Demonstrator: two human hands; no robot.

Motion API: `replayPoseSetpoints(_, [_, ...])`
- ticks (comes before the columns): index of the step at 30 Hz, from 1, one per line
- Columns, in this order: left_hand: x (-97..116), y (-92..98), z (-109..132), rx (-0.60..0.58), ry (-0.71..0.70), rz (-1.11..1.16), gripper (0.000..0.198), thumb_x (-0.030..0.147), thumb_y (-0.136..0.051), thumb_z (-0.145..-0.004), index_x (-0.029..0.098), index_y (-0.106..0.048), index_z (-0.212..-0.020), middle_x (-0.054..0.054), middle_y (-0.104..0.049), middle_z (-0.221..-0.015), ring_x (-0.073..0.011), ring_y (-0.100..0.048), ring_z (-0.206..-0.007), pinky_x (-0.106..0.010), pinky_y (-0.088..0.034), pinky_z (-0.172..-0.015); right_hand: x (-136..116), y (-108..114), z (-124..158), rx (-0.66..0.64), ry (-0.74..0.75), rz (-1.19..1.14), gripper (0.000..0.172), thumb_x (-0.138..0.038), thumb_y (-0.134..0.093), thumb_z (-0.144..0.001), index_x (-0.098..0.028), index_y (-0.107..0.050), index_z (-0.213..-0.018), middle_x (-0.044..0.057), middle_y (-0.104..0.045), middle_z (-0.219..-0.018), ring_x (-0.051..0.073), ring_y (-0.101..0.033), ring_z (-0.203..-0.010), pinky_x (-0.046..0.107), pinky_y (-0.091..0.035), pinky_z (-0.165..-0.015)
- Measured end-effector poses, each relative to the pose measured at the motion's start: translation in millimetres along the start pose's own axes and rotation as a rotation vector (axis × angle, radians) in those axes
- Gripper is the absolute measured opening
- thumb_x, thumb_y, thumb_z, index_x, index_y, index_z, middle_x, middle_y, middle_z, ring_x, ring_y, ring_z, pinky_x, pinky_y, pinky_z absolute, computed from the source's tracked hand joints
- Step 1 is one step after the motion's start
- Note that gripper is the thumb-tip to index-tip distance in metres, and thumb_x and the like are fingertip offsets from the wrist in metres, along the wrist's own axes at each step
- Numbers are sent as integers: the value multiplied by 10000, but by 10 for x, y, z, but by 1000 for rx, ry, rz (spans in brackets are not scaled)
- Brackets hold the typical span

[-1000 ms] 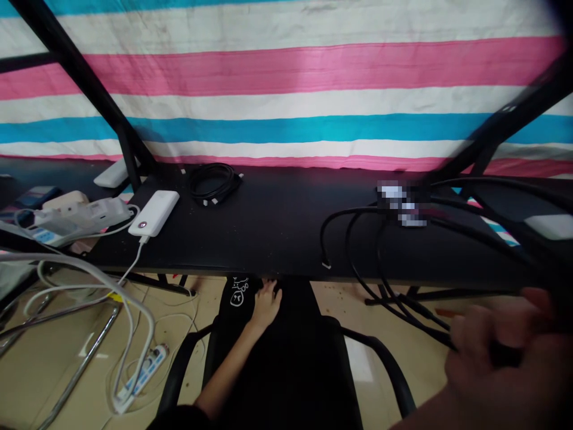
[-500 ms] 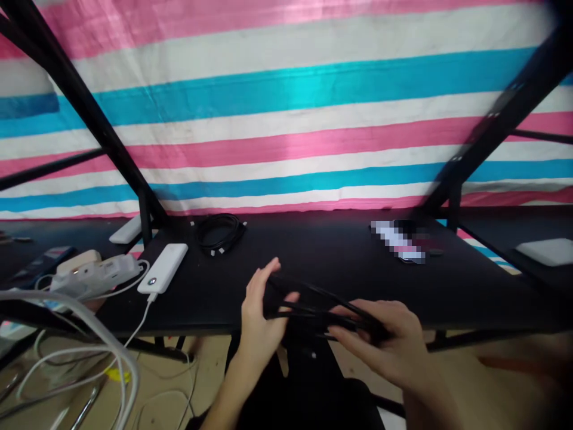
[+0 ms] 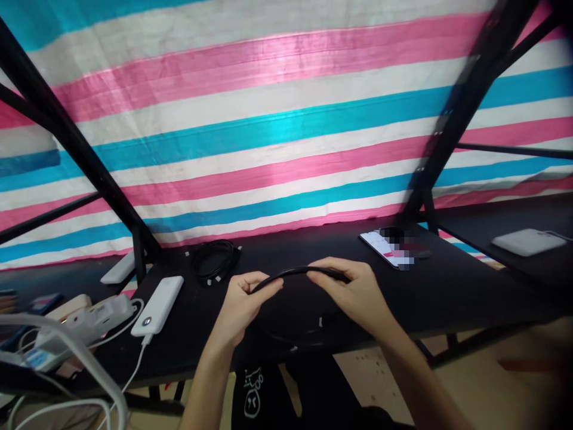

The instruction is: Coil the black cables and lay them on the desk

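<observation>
A looped black cable [image 3: 293,272] is stretched in an arch between my two hands, above the front part of the black table [image 3: 430,298]. My left hand [image 3: 244,301] pinches it on the left side, thumb and fingers closed. On the right, my right hand [image 3: 349,286] grips the same bundle between thumb and fingers. The lower part of the loop hangs dark against the table, and a light connector tip [image 3: 320,322] shows on it. Farther back to the left lies a second coiled black cable [image 3: 215,260] with pale connector ends.
A white power bank [image 3: 159,304] with a plugged-in cable lies left. Beyond it are a power strip [image 3: 85,325] and thick white cables [image 3: 67,340]. A phone [image 3: 380,248] lies back right. Black metal frame bars [image 3: 76,137] slant up on both sides before a striped sheet [image 3: 268,125].
My left hand, spread open before, has closed on the black cable. Both hands have risen over the table, and the loose bundle now forms a neater loop. The view has shifted somewhat.
</observation>
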State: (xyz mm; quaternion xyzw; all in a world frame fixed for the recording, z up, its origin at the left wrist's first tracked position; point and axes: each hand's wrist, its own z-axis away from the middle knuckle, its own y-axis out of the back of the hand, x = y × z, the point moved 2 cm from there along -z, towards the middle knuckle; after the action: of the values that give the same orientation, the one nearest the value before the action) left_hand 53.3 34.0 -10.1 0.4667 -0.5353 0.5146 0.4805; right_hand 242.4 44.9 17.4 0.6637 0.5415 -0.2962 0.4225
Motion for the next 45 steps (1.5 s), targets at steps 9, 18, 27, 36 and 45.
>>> replayPoseSetpoints(9, [-167, -163, 73, 220, -7, 486, 535, 509, -761, -633, 180, -356, -517, 129, -246, -328, -4, -132, -277, -127, -102, -277, 327, -15, 80, 238, -169, -288, 310, -444, -619, -809, -148, -710, -785, -4, -510, -559, 96, -429, -486, 224, -307, -433])
replayPoseSetpoints(18, [-191, -111, 191, 187, 73, 1006, 459, 408, -524, -889, 180, -384, -516, 99, -227, -312, -30, -152, -239, -172, -147, -262, 367, -112, 433, -106, -585, -1051, 407, -400, -756, -704, -177, -428, -609, -122, -182, -490, 27, -146, -415, 164, -224, -397])
replayPoseSetpoints(27, [-439, -368, 431, 112, 187, 1095, 442, 349, -588, -848, 182, -383, -495, 107, -56, -381, -49, -21, -305, -189, -118, -276, 466, -57, 754, 36, -585, -1552, 554, -334, -638, -759, -215, -141, -545, -124, -80, -418, 34, -30, -351, 217, -37, -336])
replayPoseSetpoints(36, [-429, -250, 449, 120, 113, 1191, 365, 218, -583, -825, 175, -418, -502, 107, -52, -406, -45, -36, -321, -167, -202, -303, 339, -277, 674, -26, -541, -1585, 550, -316, -624, -764, -208, -143, -520, -119, -81, -407, 35, -31, -345, 220, -28, -340])
replayPoseSetpoints(45, [-429, -293, 465, 174, 159, 1106, 428, 211, -574, -808, 188, -333, -455, 101, -105, -378, -45, -34, -321, -169, -163, -274, 422, -392, 711, -21, -439, -1684, 527, -280, -540, -825, -207, -133, -497, -106, -84, -397, 49, -38, -348, 227, -54, -332])
